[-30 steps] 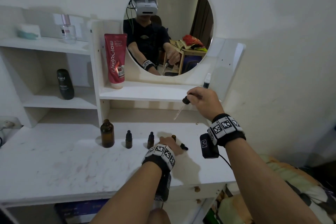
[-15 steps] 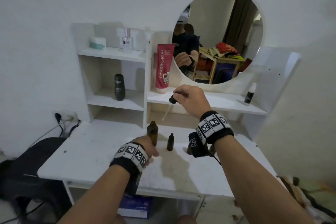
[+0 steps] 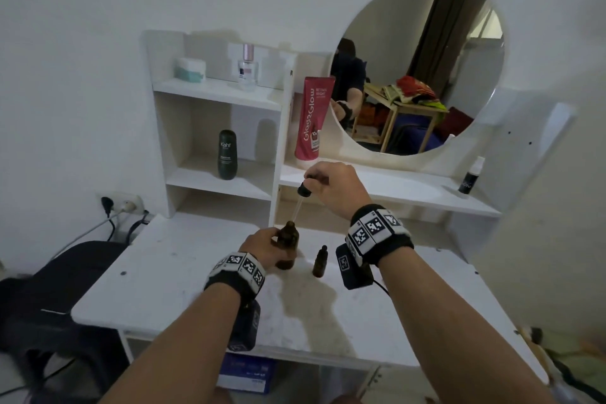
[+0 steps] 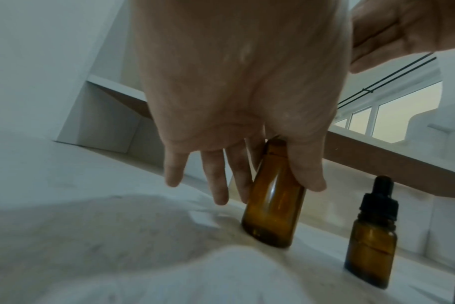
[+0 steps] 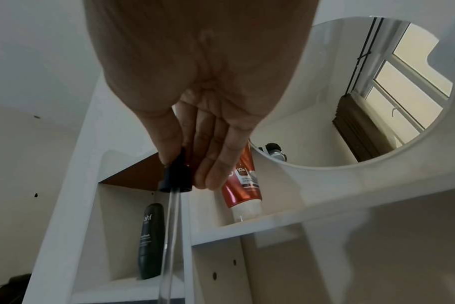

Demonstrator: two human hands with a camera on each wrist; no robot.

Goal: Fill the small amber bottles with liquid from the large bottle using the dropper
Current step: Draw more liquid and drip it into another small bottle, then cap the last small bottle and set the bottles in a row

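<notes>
On white tabletop [image 3: 183, 275] | left grip [image 3: 259, 248] clasps large bottle [image 3: 288, 248] | right grip [image 3: 334, 188] pinches dropper [image 3: 300, 203], tip seemingly at neck

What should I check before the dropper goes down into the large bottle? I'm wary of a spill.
1. Left hand holds the large bottle: ok.
2. Large bottle uncapped, mouth clear: ok.
3. Right hand has a grip on the dropper at its black bulb: ok.
4. Dropper tip lined up over the mouth: ok, right at the neck in the head view.
5. Small amber bottle stands apart, cap on: ok.
6. Liquid level in the large bottle: cannot tell.
</notes>
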